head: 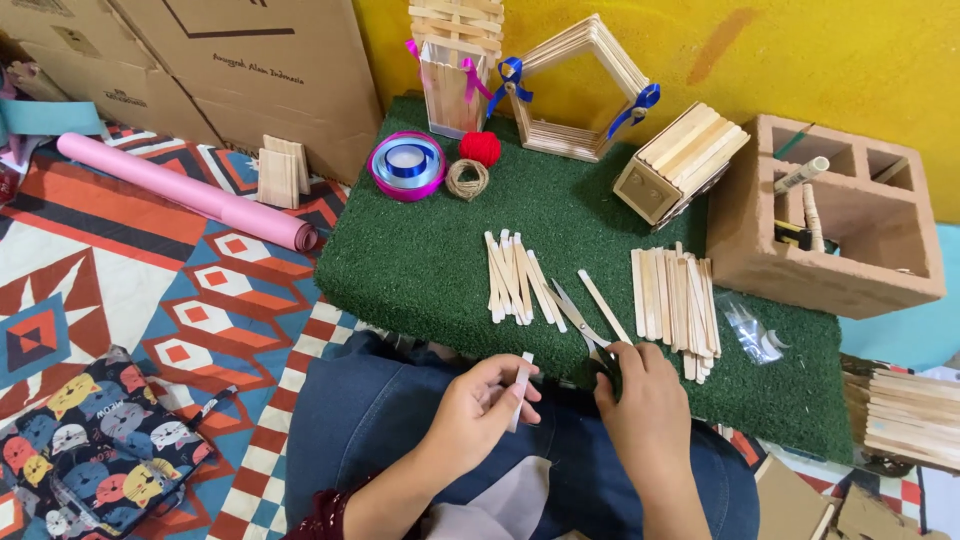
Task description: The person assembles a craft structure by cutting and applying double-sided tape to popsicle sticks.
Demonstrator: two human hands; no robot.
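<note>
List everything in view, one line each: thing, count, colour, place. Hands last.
Green mat: one, under the craft items.
Loose sticks: two piles, pale wood, mid-mat.
Scissors: one, metal blades, between the piles.
Stick house: one, pale, tipped over, back right.
Pentagon frame: one, pale with blue bows, against the wall.
Ribbon rolls: stacked, pink and blue, back left.
Yarn ball: one, red.
Twine ball: one, tan.
Block: one, hollow, tan, right.
Paper roll: one, pink, on the rug.
Pouch: one, dark, cat-patterned, bottom left.
Left hand: holds one short stick.
Right hand: on the scissors' handles.
</note>
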